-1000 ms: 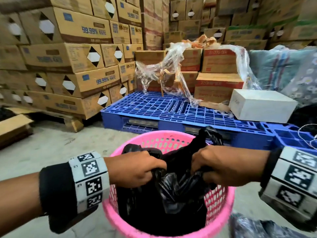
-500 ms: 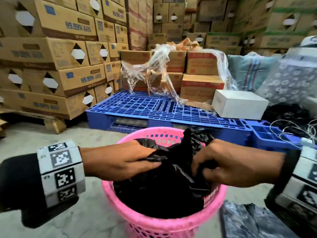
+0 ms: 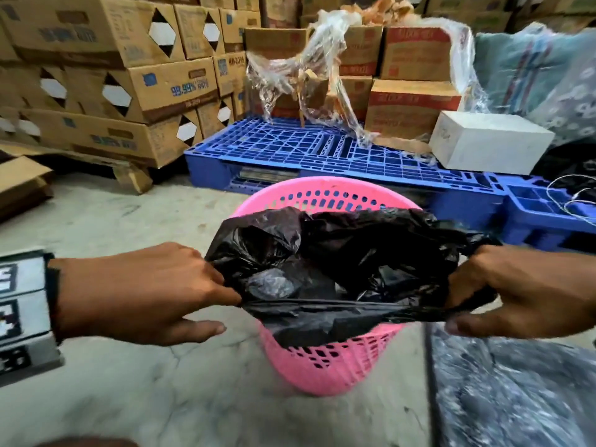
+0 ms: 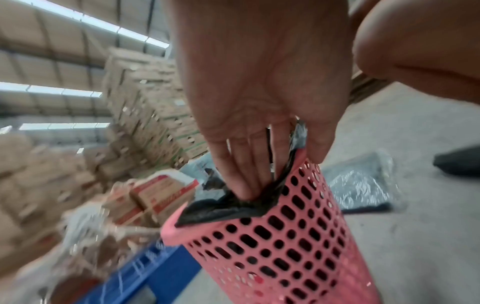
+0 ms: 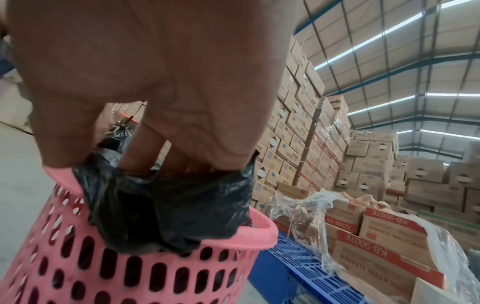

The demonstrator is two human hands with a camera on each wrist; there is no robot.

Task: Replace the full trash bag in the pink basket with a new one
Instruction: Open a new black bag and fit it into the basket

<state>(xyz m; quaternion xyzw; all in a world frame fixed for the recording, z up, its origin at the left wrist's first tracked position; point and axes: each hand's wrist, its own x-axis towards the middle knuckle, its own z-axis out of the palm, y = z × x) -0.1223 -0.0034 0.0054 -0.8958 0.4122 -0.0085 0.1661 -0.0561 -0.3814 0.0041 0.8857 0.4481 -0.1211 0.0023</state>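
Here, my left hand and my right hand each grip one side of the black trash bag, fingers tucked inside its mouth and stretched wide. The bag sits in the pink basket on the concrete floor. Beyond lie a blue pallet and stacked cardboard boxes.

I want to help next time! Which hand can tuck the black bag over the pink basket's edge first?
Probably the right grip: the black bag already drapes over the pink basket rim under it. By the left grip, the bag edge sits just inside the rim.
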